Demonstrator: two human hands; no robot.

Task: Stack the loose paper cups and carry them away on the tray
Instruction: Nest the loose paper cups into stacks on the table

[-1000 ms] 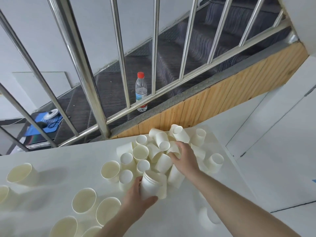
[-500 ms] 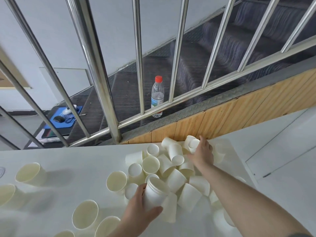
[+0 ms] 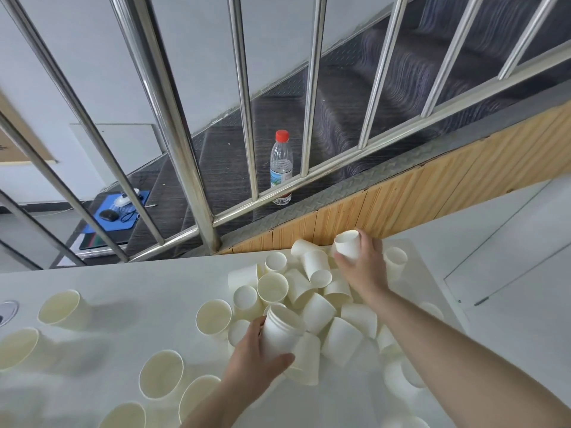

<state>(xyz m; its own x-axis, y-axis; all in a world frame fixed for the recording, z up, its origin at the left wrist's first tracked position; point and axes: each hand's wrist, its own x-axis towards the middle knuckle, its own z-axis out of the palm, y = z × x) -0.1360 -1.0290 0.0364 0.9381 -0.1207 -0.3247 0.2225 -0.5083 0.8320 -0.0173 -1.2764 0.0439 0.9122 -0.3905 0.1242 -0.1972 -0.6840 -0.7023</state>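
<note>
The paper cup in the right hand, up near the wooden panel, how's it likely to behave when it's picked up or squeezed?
The paper cup is probably very light: the right hand lifts it with a loose hold. Its thin open rim suggests it would dent if squeezed. Its tapered round wall means it would likely roll in a curve if dropped, like those lying tipped in the pile.

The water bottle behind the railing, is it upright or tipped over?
Upright. The water bottle stands on the dark stair floor, its red cap pointing up.
</note>
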